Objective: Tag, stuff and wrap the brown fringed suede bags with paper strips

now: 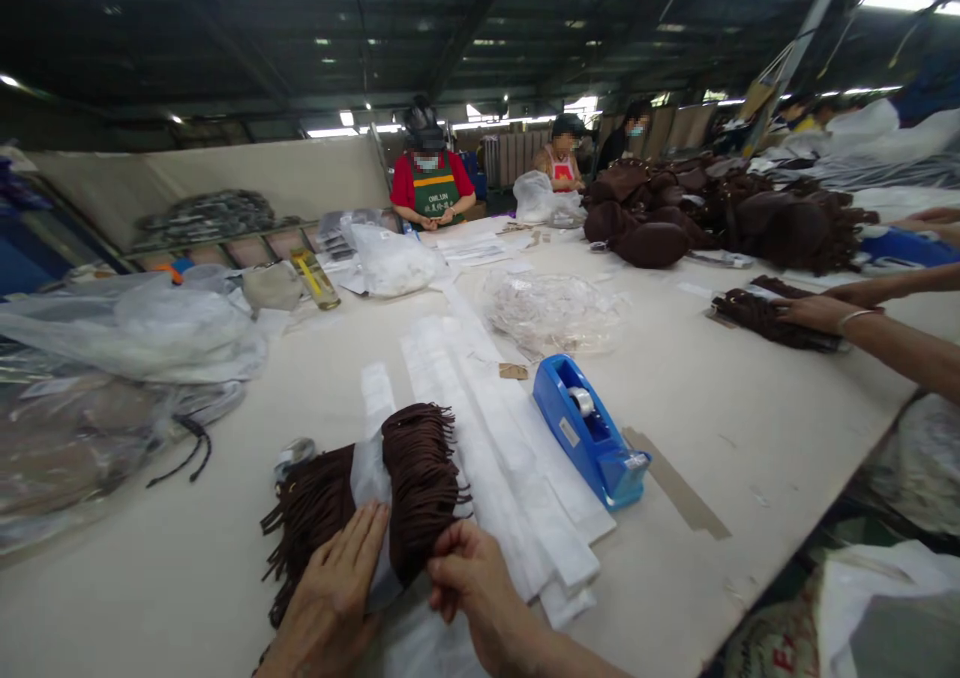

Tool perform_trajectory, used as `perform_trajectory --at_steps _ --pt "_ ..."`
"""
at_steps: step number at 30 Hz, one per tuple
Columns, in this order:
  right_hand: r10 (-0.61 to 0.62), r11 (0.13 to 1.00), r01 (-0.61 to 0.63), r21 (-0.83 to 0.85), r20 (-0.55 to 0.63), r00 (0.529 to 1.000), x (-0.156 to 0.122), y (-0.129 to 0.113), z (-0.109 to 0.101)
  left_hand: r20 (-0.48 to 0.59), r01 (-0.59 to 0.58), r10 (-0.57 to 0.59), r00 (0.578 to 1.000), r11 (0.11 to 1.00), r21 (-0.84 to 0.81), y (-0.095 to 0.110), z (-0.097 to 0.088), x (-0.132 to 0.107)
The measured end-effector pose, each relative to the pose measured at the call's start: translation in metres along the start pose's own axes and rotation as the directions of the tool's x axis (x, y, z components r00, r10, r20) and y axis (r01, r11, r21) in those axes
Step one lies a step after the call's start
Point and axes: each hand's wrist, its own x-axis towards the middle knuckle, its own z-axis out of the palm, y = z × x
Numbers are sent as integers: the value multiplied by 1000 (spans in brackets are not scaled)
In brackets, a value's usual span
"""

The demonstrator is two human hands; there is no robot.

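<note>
On the table in front of me lies a dark brown fringed piece (421,478), with thin strands along its edges and a second fringed part to its left. A white foam-like strip (370,466) runs between the two fringed parts. My left hand (341,583) lies flat on the strip and the left part, fingers stretched out. At the lower right edge of the fringe, my right hand (474,578) has its fingers curled into a pinch on the strands. Part of the strip is hidden under my left hand.
White strips (502,458) lie stacked just right of the fringe, beside a blue tape dispenser (589,433). Clear plastic bags (135,328) cover the left side. Brown bags (697,208) are heaped at the back right. A co-worker's hands (817,313) handle brown pieces at right.
</note>
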Motion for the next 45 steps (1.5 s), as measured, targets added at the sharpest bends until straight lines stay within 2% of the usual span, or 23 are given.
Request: perform_trajectory --at_steps 1,2,3,5,6,7,8,9,12,15,18,20,23,26,29,34,35,37,39,41,43,45 --pt "-87 985 89 -145 23 996 -2 4 -7 18 14 -13 1000 999 -40 -3 -2 2" --pt "-206 924 214 -317 59 977 -5 9 -14 51 45 -41 998 995 -91 -7 -4 4" --pt "-332 806 346 -480 117 936 -8 15 -23 104 101 -86 991 984 -149 -10 -8 8" --pt "-504 491 547 -678 291 813 -13 28 -36 273 271 -200 941 928 -256 -18 -16 18" --pt "-523 356 599 -717 379 764 -14 33 -41 366 365 -248 897 883 -295 -22 -20 23" --pt "-506 255 623 -739 447 738 -16 37 -43 447 446 -282 849 835 -321 -25 -25 30" --pt "-468 183 612 -769 479 742 -16 39 -43 510 509 -300 806 792 -339 -27 -30 35" --pt "-423 129 572 -810 476 771 -17 39 -41 554 552 -308 774 757 -350 -29 -35 41" --pt "-293 62 385 -921 352 889 -17 31 -28 622 614 -310 719 702 -361 -30 -44 50" --pt "-233 69 289 -955 266 935 -17 18 -18 652 639 -307 694 679 -361 -30 -46 50" --pt "-228 89 162 -983 138 964 -14 9 -15 650 645 -305 696 664 -378 -29 -44 48" --pt "-206 147 65 -987 34 978 -7 5 -15 641 640 -309 703 669 -378 -29 -42 46" --pt "-155 275 -11 -961 -55 986 6 1 -16 589 594 -300 750 696 -403 -28 -41 43" --pt "-120 351 -10 -936 -56 991 17 -1 -17 544 550 -287 788 724 -416 -28 -42 41" --pt "-122 396 34 -918 -16 992 19 -3 -16 547 544 -287 786 741 -393 -27 -43 41" --pt "-210 447 133 -885 41 977 8 -5 -6 560 553 -287 777 735 -392 -30 -45 48" --pt "-212 482 138 -865 38 977 6 -4 -3 565 555 -285 775 735 -390 -32 -47 50" --pt "-192 612 131 -780 15 981 3 1 5 576 554 -275 770 736 -389 -37 -52 54" --pt "-135 774 96 -626 -15 991 0 12 12 588 550 -263 765 741 -385 -42 -58 59" --pt "-71 881 65 -469 6 997 -4 26 17 593 539 -256 764 759 -366 -41 -60 62" --pt "-33 927 55 -371 63 997 -7 40 18 584 495 -247 773 811 -313 -32 -54 59" --pt "-31 931 62 -360 91 995 -7 51 17 548 399 -228 805 892 -214 -17 -39 48"
